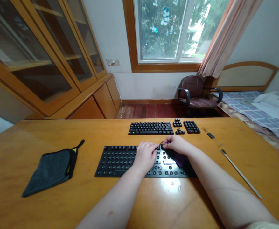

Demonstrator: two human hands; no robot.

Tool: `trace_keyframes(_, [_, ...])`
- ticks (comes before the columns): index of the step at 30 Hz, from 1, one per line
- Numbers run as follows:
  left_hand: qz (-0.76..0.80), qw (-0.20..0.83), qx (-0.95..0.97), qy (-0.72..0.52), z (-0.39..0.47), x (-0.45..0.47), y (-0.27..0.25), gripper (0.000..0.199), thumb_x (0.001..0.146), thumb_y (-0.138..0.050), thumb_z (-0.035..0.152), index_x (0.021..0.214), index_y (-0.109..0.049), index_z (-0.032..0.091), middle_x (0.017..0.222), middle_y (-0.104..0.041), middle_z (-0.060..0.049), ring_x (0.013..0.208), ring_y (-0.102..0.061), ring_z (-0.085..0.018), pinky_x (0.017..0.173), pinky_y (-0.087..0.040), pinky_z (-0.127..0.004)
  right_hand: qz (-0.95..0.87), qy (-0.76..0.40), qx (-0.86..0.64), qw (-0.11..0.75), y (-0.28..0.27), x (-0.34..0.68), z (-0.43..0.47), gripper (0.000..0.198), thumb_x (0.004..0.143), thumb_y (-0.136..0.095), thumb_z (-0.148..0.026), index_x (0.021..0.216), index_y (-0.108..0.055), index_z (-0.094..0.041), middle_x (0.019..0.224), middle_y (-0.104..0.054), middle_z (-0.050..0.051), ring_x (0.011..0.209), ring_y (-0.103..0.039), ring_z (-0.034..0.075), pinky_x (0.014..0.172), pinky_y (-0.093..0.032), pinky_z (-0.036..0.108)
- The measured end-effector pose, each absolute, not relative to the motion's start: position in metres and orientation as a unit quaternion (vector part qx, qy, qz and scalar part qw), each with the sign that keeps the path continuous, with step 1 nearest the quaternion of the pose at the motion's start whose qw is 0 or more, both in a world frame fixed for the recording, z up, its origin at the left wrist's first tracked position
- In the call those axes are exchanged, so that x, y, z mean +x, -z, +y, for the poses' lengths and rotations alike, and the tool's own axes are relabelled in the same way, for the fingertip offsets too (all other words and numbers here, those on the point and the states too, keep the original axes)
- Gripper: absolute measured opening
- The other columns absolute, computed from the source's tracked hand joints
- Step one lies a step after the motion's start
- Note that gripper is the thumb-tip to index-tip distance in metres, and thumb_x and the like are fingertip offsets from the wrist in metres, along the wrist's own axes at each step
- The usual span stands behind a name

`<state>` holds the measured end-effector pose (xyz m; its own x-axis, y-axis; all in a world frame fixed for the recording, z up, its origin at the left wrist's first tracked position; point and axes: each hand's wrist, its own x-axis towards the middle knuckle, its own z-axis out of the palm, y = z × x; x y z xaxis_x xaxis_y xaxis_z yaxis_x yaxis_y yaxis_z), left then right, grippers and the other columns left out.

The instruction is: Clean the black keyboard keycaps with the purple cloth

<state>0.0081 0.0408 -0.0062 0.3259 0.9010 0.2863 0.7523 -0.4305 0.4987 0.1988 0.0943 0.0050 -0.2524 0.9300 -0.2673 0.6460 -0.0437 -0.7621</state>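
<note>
A black keyboard base (106,165) with its keycaps off lies across the front of the desk, rows of switches showing. My left hand (145,156) rests on the middle of it, fingers stretched over the top rows. At the base's upper edge, my right hand (174,143) pinches with thumb and fingertips. Something small and dark shows at those fingertips, too small to make out. The left fingertips come close to this pinch. Beyond the hands, black keycaps (151,128) sit grouped in a keyboard layout, with a number-pad block (191,127) to their right.
A folded dark grey cloth (51,165) with a loop lies at the left. On the right are a wire keycap puller (211,135) with a black middle and a slim long-handled brush (240,173). An office chair (194,90) stands past the desk's far edge.
</note>
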Motion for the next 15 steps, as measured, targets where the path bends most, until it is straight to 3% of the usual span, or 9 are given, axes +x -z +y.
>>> trace_keyframes(15, [0.518, 0.143, 0.799, -0.270, 0.040, 0.008, 0.005, 0.026, 0.082, -0.051, 0.020, 0.103, -0.064, 0.027, 0.103, -0.066, -0.001, 0.099, -0.055, -0.019, 0.103, -0.028, -0.043, -0.742, -0.275, -0.602, 0.105, -0.015, 0.189, 0.084, 0.012, 0.066, -0.068, -0.022, 0.078, -0.069, -0.022, 0.076, -0.070, 0.002, 0.070, -0.063, 0.017, 0.061, -0.043, 0.024])
